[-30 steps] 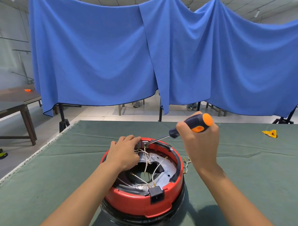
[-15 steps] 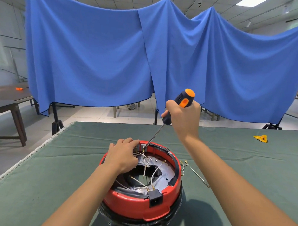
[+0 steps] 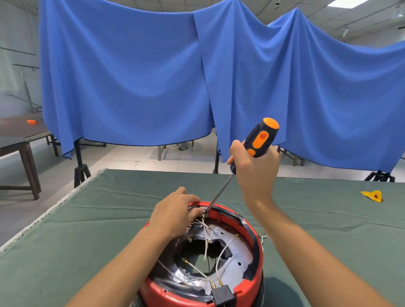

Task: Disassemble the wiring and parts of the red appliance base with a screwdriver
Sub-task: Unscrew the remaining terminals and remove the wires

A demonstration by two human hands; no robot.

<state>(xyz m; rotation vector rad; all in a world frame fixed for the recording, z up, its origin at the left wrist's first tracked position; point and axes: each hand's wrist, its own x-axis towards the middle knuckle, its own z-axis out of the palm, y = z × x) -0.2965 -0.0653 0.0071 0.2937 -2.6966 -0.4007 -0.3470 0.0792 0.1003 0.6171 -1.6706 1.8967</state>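
Note:
The round red appliance base (image 3: 249, 290) lies upturned on the green cloth near me, with a grey metal plate and loose white wires (image 3: 207, 245) inside. My left hand (image 3: 171, 216) grips a small part at the base's far rim. My right hand (image 3: 256, 171) grips the black and orange screwdriver (image 3: 257, 141), held steeply. Its tip touches the rim's inner edge just right of my left fingers. A black socket block (image 3: 223, 297) sits on the near rim.
The green cloth table (image 3: 55, 251) stretches wide on both sides. A small yellow piece (image 3: 373, 196) lies far right. A blue curtain (image 3: 153, 82) hangs behind the table. A dark wooden table (image 3: 11, 142) stands at the left.
My right hand has raised the screwdriver's handle from nearly flat to steep while the tip stays at the rim. My left hand holds the same spot.

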